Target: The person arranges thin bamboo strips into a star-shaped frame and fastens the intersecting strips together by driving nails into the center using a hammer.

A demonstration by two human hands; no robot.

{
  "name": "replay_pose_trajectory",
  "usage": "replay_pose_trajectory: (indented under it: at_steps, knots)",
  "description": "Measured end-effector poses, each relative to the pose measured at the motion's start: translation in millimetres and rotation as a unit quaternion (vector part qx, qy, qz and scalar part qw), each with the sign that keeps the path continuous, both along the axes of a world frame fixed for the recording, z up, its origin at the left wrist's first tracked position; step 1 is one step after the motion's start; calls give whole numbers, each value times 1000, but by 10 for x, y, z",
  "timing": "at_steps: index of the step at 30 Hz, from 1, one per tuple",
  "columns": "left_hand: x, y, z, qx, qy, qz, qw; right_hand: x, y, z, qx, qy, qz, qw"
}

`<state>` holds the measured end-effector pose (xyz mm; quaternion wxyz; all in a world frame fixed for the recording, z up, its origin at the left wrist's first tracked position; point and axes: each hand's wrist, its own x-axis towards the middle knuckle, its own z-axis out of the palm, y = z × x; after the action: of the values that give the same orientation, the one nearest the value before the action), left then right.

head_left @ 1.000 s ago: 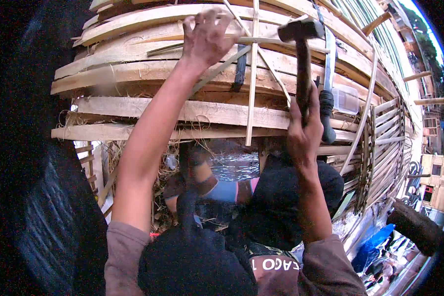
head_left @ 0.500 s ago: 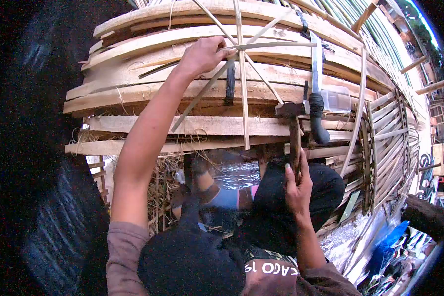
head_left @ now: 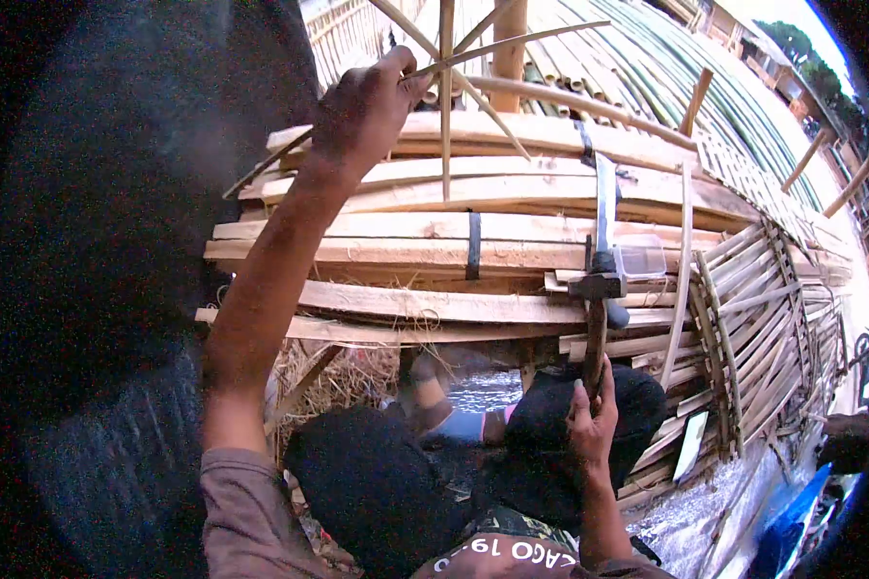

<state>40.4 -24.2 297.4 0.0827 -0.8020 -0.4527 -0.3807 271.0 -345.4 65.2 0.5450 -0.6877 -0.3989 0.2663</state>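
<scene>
My left hand is raised at the upper left, its fingers closed on crossed bamboo strips near the point where they meet. The thin strips fan out like a star above the stacked wooden planks. Lower right, my right hand grips a hammer by its wooden handle, with the dark head pointing up. Just behind the hammer head lies a large knife with a dark handle, partly hidden by the hammer. Beside it sits a clear plastic box.
Black straps cross the planks. A bundle of slats lies at the right, and long bamboo poles stretch behind. Shavings lie below the planks. A dark sheet hangs at the left.
The bamboo star has been lifted up off the planks by my left hand and tilted. My right hand still holds the hammer, lower in view. My view has shifted, showing more poles behind.
</scene>
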Motion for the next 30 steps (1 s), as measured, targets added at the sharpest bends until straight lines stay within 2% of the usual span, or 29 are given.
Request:
replay_pose_trajectory:
  at_steps: [2, 3, 6, 8, 12, 16, 24, 30]
  knots:
    - [2, -46, 108, 8, -30, -23, 999, -82, -80, 177, 4, 82, -8, 997]
    - [0, -114, 189, 5, -10, -22, 1000, -89, -121, 214, 12, 82, -6, 997]
    - [0, -81, 193, 144, 17, -57, 988, -105, -275, 242, -5, 116, -13, 993]
    - [13, -194, 163, 164, 7, -49, 985, -117, -363, 199, 8, 87, -8, 996]
    - [-42, -322, 70, 169, 10, -49, 984, -161, -523, 181, 20, 136, 0, 991]
    - [-99, -453, 27, 140, 4, -43, 989, -155, -613, 134, -8, 134, 20, 991]
    - [-201, -553, 2, 174, 30, -43, 983, -215, -681, 56, -33, 167, 30, 985]
    - [-287, -546, -106, 111, 5, -54, 992, -232, -715, -97, -38, 145, 26, 988]
